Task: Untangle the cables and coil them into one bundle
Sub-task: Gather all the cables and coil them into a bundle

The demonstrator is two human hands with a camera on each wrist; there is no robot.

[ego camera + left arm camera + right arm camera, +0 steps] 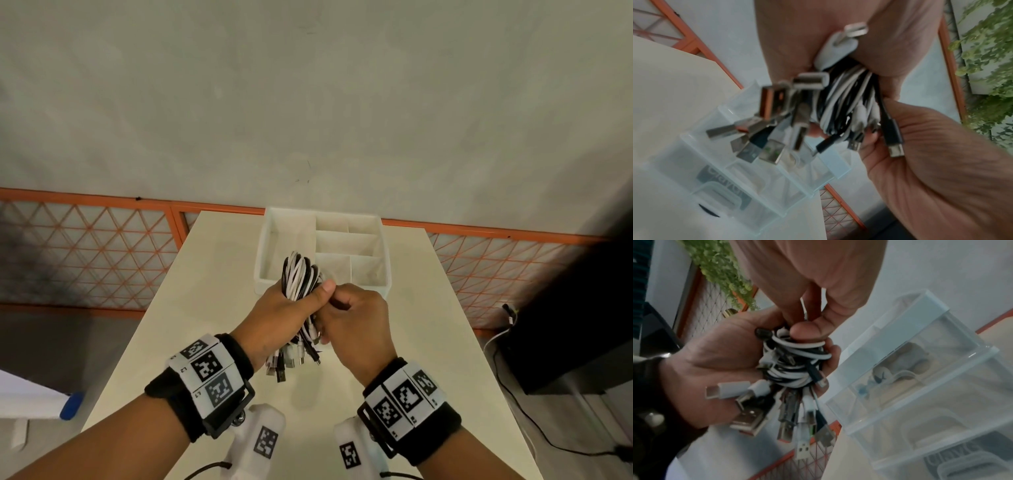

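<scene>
A bundle of black and white cables [301, 277] is gripped in my left hand [308, 291], held above the cream table [205, 308] just in front of a box. The thumb lies across the coils. Several USB plugs [291, 363] hang loose below the fist. My right hand [337, 301] touches the bundle from the right and pinches one cable strand. In the right wrist view, a thin white cable [804, 311] runs between my right thumb and forefinger, above the bundle [795, 361]. The left wrist view shows the bundle [840, 104], the blurred plugs [768, 100] and the right hand's palm around a black plug [894, 144].
A translucent white organizer box [387, 260] with several compartments stands at the table's far end, just behind the hands. An orange lattice fence [85, 257] runs behind the table. A black cabinet [565, 325] with floor cables stands at the right. A blue object [72, 406] lies low left.
</scene>
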